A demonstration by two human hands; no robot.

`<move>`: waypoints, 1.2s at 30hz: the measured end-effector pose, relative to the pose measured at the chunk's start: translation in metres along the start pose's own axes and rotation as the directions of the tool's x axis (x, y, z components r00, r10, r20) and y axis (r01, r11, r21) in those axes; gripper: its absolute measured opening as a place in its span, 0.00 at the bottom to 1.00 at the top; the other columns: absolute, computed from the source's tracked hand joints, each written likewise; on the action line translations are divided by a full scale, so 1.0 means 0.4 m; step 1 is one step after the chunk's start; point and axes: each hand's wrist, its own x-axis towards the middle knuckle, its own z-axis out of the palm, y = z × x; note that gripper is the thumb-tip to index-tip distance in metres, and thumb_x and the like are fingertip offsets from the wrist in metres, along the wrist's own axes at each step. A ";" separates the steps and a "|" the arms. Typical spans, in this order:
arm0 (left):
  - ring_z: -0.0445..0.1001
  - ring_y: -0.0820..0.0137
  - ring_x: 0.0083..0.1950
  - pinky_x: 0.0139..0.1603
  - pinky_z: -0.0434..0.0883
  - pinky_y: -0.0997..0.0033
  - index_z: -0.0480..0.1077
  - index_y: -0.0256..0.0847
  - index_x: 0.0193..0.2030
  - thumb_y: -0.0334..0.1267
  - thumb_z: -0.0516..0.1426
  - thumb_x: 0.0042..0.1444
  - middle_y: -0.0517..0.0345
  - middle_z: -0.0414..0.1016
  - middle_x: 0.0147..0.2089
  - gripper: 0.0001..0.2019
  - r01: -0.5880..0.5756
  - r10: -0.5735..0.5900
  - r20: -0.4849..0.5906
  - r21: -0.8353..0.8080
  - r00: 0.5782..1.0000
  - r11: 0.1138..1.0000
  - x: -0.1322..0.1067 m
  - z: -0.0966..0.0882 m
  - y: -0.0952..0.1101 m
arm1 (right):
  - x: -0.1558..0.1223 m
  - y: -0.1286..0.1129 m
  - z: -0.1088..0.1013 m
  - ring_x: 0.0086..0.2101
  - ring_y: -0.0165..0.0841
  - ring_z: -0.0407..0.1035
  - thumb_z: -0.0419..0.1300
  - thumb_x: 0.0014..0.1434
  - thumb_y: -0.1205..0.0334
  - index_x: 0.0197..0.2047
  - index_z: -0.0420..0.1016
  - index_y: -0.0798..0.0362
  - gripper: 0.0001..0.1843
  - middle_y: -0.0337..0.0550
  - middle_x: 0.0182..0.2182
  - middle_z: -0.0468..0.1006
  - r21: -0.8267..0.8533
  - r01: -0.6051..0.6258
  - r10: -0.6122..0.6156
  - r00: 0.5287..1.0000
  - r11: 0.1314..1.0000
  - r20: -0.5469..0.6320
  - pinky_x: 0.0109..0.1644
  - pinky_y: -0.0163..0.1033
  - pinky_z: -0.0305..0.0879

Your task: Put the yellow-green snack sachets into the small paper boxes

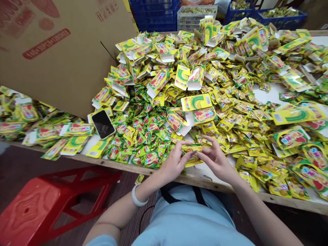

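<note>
At the table's front edge, my left hand [174, 161] grips a small yellow candy packet [191, 148] between thumb and fingers. My right hand [217, 161] pinches the other end of the same packet, its thumb tip close to my left thumb. More yellow wrapping shows just under the packet; whether it is a second piece or a box cannot be made out. Green watermelon-printed candy packets [151, 128] are heaped to the left of my hands, and yellow packets [235, 118] to the right. Beyond my hands lie printed yellow-and-green cardboard boxes [202, 115], some with open white flaps.
A large brown carton [69, 65] stands at the left, with a phone [103, 124] beside it. A red plastic stool [33, 205] is at lower left. Behind the table [294, 201] are a white crate [191, 21] and blue crates [156, 13]. Flattened boxes lie at the right.
</note>
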 end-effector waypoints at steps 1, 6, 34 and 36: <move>0.75 0.65 0.32 0.37 0.73 0.64 0.62 0.36 0.57 0.49 0.48 0.68 0.45 0.76 0.45 0.20 -0.002 0.002 -0.021 0.027 1.000 1.000 0.003 0.009 -0.004 | -0.001 0.006 0.004 0.37 0.31 0.75 0.57 0.67 0.50 0.65 0.49 0.45 0.29 0.39 0.37 0.78 0.064 -0.017 0.017 1.000 0.998 0.012 0.45 0.40 0.73; 0.76 0.62 0.29 0.35 0.72 0.62 0.60 0.35 0.64 0.45 0.40 0.70 0.45 0.78 0.40 0.23 -0.065 0.083 -0.039 0.342 0.996 0.937 0.024 0.046 0.007 | -0.005 -0.009 0.008 0.42 0.36 0.75 0.59 0.65 0.48 0.60 0.65 0.49 0.24 0.44 0.39 0.80 -0.098 0.068 -0.066 0.997 0.993 0.027 0.49 0.42 0.73; 0.72 0.57 0.58 0.54 0.73 0.59 0.60 0.42 0.67 0.64 0.60 0.52 0.44 0.72 0.58 0.42 -0.379 0.363 -0.119 -0.160 0.924 0.911 0.035 -0.059 0.088 | -0.067 -0.061 -0.027 0.47 0.36 0.74 0.57 0.68 0.63 0.44 0.77 0.51 0.07 0.48 0.46 0.78 -0.374 0.287 -0.231 0.955 0.882 0.186 0.52 0.42 0.73; 0.73 0.55 0.58 0.57 0.72 0.57 0.64 0.42 0.64 0.66 0.59 0.53 0.46 0.75 0.55 0.39 -0.146 0.186 0.056 -0.422 0.981 0.895 0.030 -0.014 0.061 | -0.074 -0.078 -0.015 0.45 0.36 0.75 0.57 0.68 0.61 0.43 0.78 0.50 0.08 0.47 0.43 0.79 -0.360 0.307 -0.254 0.949 0.881 0.189 0.50 0.41 0.74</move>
